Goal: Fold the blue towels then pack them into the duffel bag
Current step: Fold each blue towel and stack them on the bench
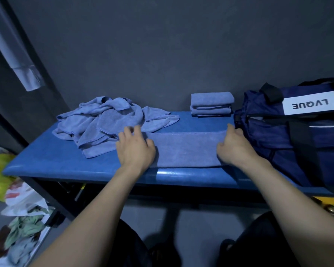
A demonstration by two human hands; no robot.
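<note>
Left hand flat on towel, right hand pinching its 3 o'clock end; crowding pile at 10 o'clock may snag the fold.

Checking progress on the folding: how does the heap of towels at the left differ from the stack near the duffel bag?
The crumpled heap of towels sprawls loose and unfolded over the bench's left part; the folded stack of towels sits squared and compact at the back, beside the duffel bag. The heap spreads much wider than the stack. Both are the same blue cloth, and neither is in the bag.
</note>
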